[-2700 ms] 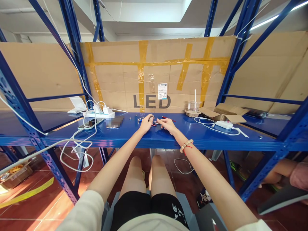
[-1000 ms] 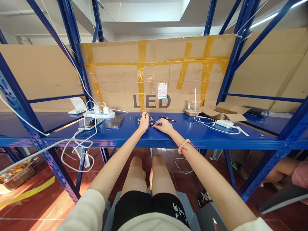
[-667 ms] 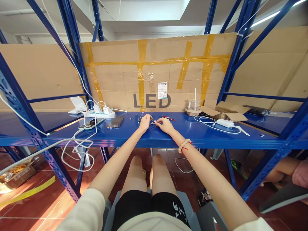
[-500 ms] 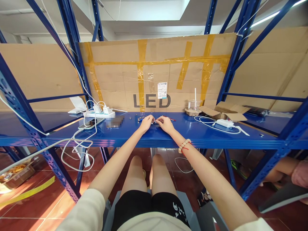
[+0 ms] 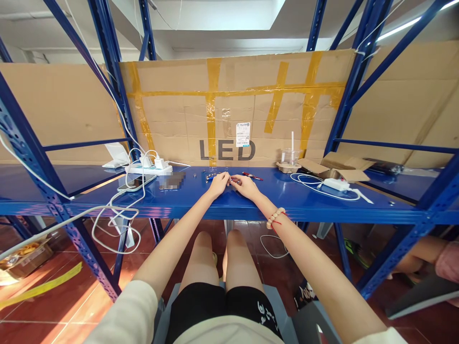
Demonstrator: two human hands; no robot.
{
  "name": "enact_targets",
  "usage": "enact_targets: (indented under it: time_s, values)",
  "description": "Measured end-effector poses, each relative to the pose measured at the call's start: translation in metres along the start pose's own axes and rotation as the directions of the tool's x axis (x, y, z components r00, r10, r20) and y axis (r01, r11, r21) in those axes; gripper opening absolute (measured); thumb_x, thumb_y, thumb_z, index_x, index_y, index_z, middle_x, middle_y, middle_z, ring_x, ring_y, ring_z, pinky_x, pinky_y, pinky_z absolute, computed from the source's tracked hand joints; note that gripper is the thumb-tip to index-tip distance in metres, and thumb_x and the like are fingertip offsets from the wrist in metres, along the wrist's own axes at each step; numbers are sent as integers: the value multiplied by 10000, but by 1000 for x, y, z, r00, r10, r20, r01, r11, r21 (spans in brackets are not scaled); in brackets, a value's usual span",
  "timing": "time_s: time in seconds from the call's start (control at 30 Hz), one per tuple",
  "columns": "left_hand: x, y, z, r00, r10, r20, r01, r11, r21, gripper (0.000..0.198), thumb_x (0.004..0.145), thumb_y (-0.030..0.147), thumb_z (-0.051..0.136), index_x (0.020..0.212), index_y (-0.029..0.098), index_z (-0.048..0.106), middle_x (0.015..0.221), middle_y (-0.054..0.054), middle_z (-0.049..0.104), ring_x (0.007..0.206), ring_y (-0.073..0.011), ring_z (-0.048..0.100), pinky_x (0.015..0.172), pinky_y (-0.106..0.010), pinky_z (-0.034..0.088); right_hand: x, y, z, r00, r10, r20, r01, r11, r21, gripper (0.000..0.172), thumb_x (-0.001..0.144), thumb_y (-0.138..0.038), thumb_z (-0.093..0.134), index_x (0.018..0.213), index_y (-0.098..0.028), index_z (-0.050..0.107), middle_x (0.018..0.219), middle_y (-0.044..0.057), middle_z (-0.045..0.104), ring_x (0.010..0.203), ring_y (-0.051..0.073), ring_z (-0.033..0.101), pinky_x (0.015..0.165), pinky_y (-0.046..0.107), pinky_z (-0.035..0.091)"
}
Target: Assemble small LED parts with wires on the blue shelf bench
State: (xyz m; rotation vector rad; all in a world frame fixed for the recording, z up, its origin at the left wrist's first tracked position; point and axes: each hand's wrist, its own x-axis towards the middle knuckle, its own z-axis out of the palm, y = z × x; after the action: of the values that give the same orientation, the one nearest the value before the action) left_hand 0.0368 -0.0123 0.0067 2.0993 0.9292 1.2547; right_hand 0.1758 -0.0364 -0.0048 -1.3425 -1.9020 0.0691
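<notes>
My left hand (image 5: 218,185) and my right hand (image 5: 247,185) meet at the middle of the blue shelf top (image 5: 193,200), fingertips close together. Both are closed in a pinch around something small, mostly hidden by the fingers. Just beyond my right hand lies a thin red pen-like object (image 5: 252,176). Small blue and metallic pieces (image 5: 211,177) lie behind my left hand, too small to name. A tiny metallic piece (image 5: 194,175) stands farther left. A beaded bracelet (image 5: 275,218) circles my right wrist.
At left are a white power strip (image 5: 148,168) with plugs, a phone (image 5: 137,184) and looping white cables (image 5: 118,209). To the right stand a plastic cup with straw (image 5: 289,156), a white adapter (image 5: 336,184) and an open cardboard box (image 5: 335,167). A person's leg (image 5: 419,251) shows at lower right.
My right-hand fingers have shifted slightly, and the red pen-like object shows more fully behind them. The hands stay together in the same place. The view has moved a little.
</notes>
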Motion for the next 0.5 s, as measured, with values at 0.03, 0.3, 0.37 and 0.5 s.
enact_targets:
  time_s: [0.03,0.3,0.37,0.5]
  values:
    - [0,0,0,1000,-4,0,4,1000,8,294,791,273,301,551,176,441,525,19,476,592,-114,461,617,-229,346,-1,-2,-1,1000,-15,17,16,1000,-26,235,821,-337,483,1000,-249,607,935,14,663,757,153,605,612,238,426]
    - [0,0,0,1000,-13,1,13,999,45,289,787,271,312,550,170,440,544,18,456,592,-111,434,611,-231,333,-4,-10,-5,996,-52,72,62,987,-149,229,813,-345,455,843,-214,640,818,15,656,700,139,567,542,203,336]
    - [0,0,1,1000,-8,11,8,998,58,288,786,270,315,554,168,452,565,15,473,603,-113,437,616,-232,335,-4,-11,-6,996,-44,76,56,985,-162,227,808,-341,457,792,-204,638,766,13,651,673,133,555,531,202,316]
    - [0,-1,1,999,-7,45,4,997,79,276,778,257,332,558,166,472,569,15,491,607,-116,443,612,-234,339,-4,-10,-7,995,-6,95,23,985,-172,242,794,-356,469,722,-204,642,691,3,641,640,134,539,531,209,305]
